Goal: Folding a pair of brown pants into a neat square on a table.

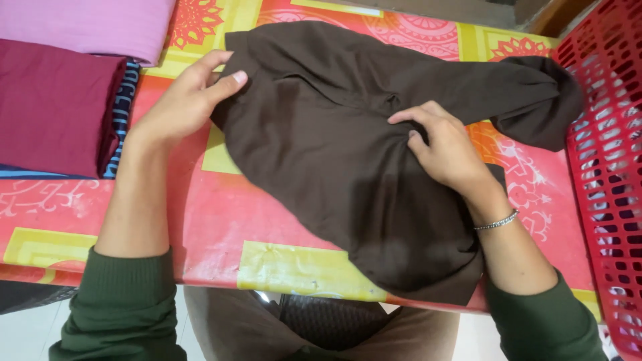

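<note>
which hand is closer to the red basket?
Right. The right hand rests on the brown garment near the table's middle, a short way left of the red basket. The left hand grips the garment's far left edge, much farther from the basket.

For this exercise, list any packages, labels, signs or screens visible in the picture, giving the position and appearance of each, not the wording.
None in view: only a brown garment under the left hand and right hand, folded cloths, and a red basket.
</note>
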